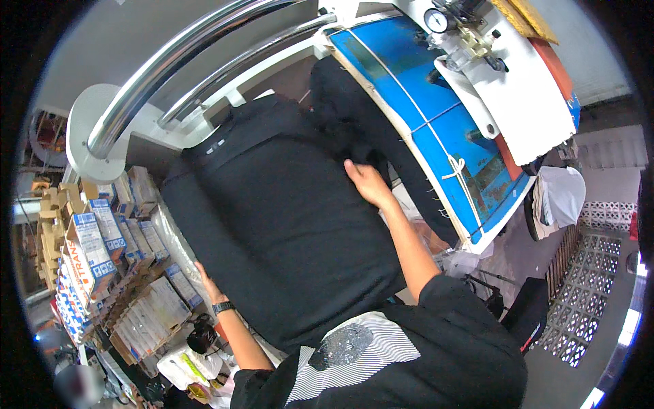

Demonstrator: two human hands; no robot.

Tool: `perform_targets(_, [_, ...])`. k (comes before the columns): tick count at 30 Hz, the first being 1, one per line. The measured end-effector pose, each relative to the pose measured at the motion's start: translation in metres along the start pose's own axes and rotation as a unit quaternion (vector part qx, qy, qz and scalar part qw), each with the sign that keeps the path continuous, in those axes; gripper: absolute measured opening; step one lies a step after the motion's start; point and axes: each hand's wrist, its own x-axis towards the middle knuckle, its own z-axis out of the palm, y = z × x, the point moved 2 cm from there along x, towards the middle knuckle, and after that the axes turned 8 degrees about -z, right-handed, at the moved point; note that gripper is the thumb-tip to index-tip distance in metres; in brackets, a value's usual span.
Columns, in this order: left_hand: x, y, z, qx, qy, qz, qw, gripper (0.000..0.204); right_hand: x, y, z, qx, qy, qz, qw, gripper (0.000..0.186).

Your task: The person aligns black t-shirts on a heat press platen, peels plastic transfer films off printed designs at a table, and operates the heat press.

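A black T-shirt [293, 198] is spread in front of me, its collar with small pale labels at the far end and its hem close to my body. My right hand [368, 183] grips the shirt's right edge; the thumb lies on the cloth, while the other fingers are mostly hidden below it. At the left edge, nearer the hem, my left hand [210, 283] is closed on the side of the shirt, fingers partly hidden. Whatever supports the shirt is covered by it.
Chrome rails [170, 71] on a white frame run behind the shirt. To the right stands a blue panel [422, 109] tied with string, beneath a white machine part with a pressure gauge [436, 20]. Stacked cardboard boxes [95, 238] fill the left side. More black fabric [347, 102] lies beside the panel.
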Motion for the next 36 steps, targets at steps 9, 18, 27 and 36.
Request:
perform_targets(9, [0.043,0.029,-0.044,0.212,0.162,0.211,0.94,0.038,0.04,-0.089,0.002,-0.123,0.253,-0.093,0.955,0.039])
perform_targets(18, [0.1,0.115,0.064,0.417,0.283,0.324,0.801,0.045,0.2,-0.102,0.069,-0.163,0.181,-0.141,0.96,0.028])
perform_targets(27, [0.045,0.092,0.179,0.622,0.115,0.497,0.594,0.046,0.17,-0.127,0.118,-0.444,0.135,-0.361,0.809,0.048])
perform_targets(36, [0.052,0.083,0.18,0.658,0.195,0.452,0.569,0.054,0.131,-0.152,0.139,-0.369,-0.055,-0.505,0.779,0.054])
